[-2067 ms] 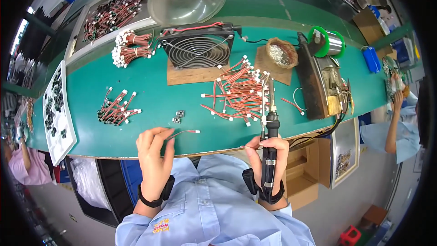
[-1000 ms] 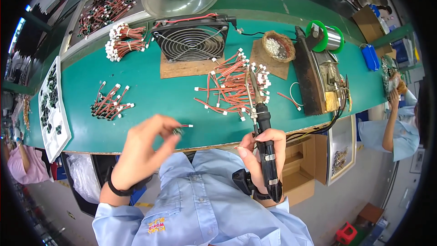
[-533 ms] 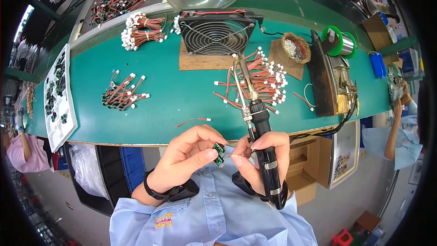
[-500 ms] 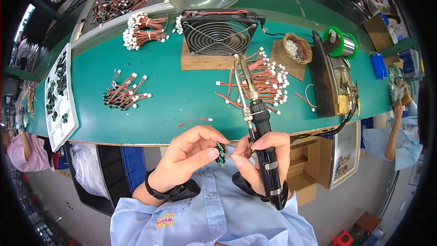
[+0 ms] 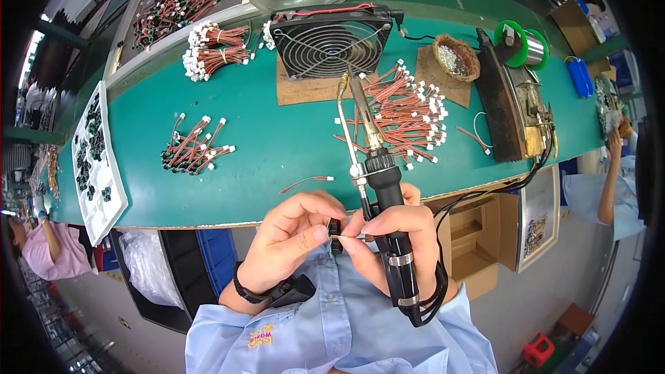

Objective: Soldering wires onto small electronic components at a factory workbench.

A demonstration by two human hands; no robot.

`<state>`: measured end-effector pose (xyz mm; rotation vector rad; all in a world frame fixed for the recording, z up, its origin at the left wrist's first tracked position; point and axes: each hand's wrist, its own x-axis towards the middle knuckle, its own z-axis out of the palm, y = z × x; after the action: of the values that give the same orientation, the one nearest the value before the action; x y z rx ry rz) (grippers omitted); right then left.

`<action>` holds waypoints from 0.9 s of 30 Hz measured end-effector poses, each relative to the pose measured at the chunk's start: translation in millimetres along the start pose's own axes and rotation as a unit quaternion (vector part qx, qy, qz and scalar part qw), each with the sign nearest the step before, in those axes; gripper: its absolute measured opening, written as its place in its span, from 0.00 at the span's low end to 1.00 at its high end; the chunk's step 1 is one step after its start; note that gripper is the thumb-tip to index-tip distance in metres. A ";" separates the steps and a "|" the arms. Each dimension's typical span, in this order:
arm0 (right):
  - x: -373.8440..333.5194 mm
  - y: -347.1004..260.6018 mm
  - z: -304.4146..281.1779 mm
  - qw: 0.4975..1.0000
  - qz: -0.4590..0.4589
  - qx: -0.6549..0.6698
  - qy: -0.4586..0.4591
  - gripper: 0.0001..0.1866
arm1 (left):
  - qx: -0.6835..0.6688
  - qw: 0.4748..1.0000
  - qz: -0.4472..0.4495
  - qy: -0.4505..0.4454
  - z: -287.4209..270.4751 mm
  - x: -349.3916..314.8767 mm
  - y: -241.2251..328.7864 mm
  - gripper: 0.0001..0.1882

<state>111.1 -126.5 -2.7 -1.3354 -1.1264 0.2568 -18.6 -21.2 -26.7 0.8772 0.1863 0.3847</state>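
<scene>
Close to my body, just off the table's front edge, my left hand (image 5: 282, 244) pinches a small circuit board (image 5: 336, 241) between thumb and fingers. The board's dark face is turned up. My right hand (image 5: 409, 225) is wrapped round a black soldering iron (image 5: 385, 181), whose metal tip and side tube point away from me. The same hand's thumb and finger also pinch a thin red wire (image 5: 370, 238) against the board. The wire's exact contact is too small to tell. Beyond my hands lies a single loose wire (image 5: 305, 183) with a white connector.
A black fan (image 5: 332, 45) stands at the back. Wires with white connectors (image 5: 409, 118) are heaped on the right, finished-looking boards with wires (image 5: 197, 145) on the left. A white tray (image 5: 111, 204) holds boards. The iron stand (image 5: 500, 107) and solder spool (image 5: 532, 48) are far right.
The board has turned in my left hand from its green face to its dark one. My right fingers have come closer, bringing the wire against the board. The iron's tip has swung slightly left.
</scene>
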 end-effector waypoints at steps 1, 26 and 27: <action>0.3 0.1 0.2 1.000 -0.006 -0.001 -0.004 0.22 | 0.000 1.000 -0.001 -0.001 -0.5 -0.2 0.0 0.11; 3.3 2.6 -12.0 0.999 0.021 -0.001 -0.030 0.20 | 0.098 0.995 -0.014 0.033 10.6 0.6 14.7 0.09; 4.6 2.5 -14.0 0.999 0.019 -0.003 -0.035 0.19 | 0.108 0.993 -0.032 0.043 12.9 2.0 17.9 0.09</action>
<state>125.0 -131.3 -0.2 -1.3632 -1.1621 0.3315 -17.2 -19.3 -4.7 1.0666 0.3389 0.3474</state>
